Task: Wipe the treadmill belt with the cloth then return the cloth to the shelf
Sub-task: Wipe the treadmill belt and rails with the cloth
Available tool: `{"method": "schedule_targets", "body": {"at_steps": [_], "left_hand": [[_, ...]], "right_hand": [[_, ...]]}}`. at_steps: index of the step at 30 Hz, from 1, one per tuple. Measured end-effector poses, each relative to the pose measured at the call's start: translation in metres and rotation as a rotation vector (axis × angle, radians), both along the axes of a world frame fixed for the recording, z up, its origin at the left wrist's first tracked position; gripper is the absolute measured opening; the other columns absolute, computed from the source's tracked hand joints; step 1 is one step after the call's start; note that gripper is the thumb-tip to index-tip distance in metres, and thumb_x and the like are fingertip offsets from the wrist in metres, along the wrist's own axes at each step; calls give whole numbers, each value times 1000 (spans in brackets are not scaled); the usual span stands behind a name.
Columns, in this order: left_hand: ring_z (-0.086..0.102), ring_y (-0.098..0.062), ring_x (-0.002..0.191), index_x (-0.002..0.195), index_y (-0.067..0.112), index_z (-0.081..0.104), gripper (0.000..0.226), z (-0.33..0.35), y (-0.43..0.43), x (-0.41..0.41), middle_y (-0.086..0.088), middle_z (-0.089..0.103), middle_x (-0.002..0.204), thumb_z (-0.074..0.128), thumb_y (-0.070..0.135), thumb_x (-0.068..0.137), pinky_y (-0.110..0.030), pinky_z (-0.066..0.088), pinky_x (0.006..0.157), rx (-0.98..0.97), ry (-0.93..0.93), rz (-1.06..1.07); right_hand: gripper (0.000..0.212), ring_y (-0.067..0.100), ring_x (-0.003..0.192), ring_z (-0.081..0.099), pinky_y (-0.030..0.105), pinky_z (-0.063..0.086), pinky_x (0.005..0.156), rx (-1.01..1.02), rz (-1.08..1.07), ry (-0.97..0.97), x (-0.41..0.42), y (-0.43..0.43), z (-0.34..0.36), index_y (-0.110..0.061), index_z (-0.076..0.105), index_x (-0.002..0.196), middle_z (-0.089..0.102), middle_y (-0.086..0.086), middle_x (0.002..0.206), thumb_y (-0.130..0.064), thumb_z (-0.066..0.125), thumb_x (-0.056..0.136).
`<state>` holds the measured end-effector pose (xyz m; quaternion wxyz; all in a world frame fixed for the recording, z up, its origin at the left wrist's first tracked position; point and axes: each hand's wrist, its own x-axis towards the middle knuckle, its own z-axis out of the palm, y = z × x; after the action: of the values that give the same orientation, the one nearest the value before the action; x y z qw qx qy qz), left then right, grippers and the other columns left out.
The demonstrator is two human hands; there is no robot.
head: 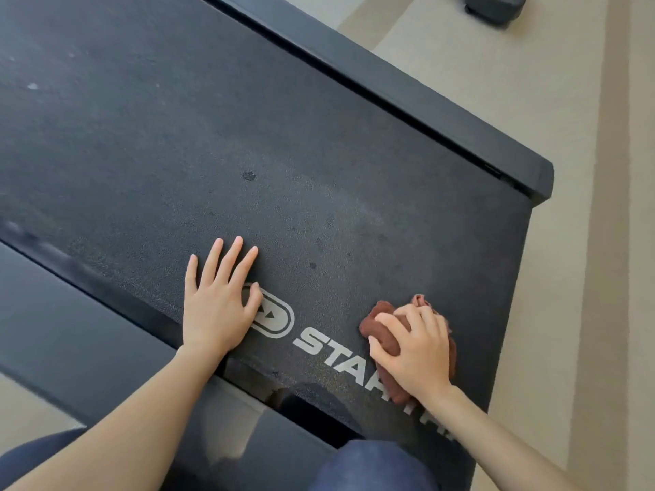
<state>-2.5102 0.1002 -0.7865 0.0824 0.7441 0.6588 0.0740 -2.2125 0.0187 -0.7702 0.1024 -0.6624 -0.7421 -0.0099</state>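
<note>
The black treadmill belt (219, 143) fills most of the view, dusty, with a few dark spots and white lettering near me. My left hand (216, 306) lies flat on the belt with fingers spread, its thumb over the logo. My right hand (416, 345) presses a bunched reddish-brown cloth (384, 340) onto the belt over the lettering, close to the belt's rear end. The cloth sticks out past my fingers on the left and below my wrist.
Black side rails run along the belt, one at far right (443, 97) and one at near left (71, 331). Beige floor (584, 278) lies beyond the treadmill's end. A dark object (496, 7) sits on the floor at the top. My knees in blue trousers (372, 466) are at the bottom.
</note>
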Motion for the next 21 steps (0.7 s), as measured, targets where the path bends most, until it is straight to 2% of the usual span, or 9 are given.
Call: {"method": "schedule_targets", "body": {"at_steps": [4, 7, 12, 15, 19, 21], "left_hand": [[17, -20, 144, 142, 26, 38, 57, 0, 0, 2, 2, 31, 152, 28, 41, 88, -49, 11, 116, 36, -6, 7], [19, -20, 143, 141, 25, 40, 55, -2, -1, 3, 2, 32, 151, 31, 39, 88, -51, 14, 115, 63, -8, 9], [19, -19, 143, 142, 28, 38, 55, -7, 0, 0, 5, 31, 151, 35, 39, 89, -50, 15, 114, 105, -18, 0], [21, -19, 143, 141, 28, 40, 54, -5, 1, 0, 4, 32, 151, 35, 39, 88, -50, 16, 114, 103, -21, -2], [22, -20, 143, 141, 29, 39, 55, -3, 1, -1, 5, 33, 151, 32, 42, 88, -51, 16, 114, 81, 1, 6], [21, -20, 143, 142, 28, 38, 56, -2, 1, 0, 4, 33, 151, 31, 43, 88, -50, 15, 115, 70, 7, 5]], "right_hand": [[23, 25, 83, 51, 36, 40, 72, 89, 138, 21, -11, 97, 1, -28, 66, 86, 59, 0, 85, -47, 56, 78], [27, 27, 80, 52, 35, 38, 67, 111, 83, 11, -24, 181, 2, -25, 66, 88, 57, 3, 84, -47, 55, 77], [32, 33, 91, 52, 38, 37, 73, 103, 50, -16, -30, 270, 1, -23, 66, 100, 59, 8, 94, -46, 56, 80], [34, 33, 98, 49, 41, 36, 80, 87, -2, -52, -36, 282, 1, -25, 63, 104, 58, 10, 102, -48, 52, 83], [39, 36, 106, 47, 43, 34, 87, 21, -232, -38, -69, 244, 3, -22, 59, 109, 56, 14, 111, -48, 49, 83], [38, 36, 105, 49, 44, 36, 85, 0, -159, -17, -92, 201, 5, -20, 60, 107, 57, 14, 107, -47, 50, 82]]}}
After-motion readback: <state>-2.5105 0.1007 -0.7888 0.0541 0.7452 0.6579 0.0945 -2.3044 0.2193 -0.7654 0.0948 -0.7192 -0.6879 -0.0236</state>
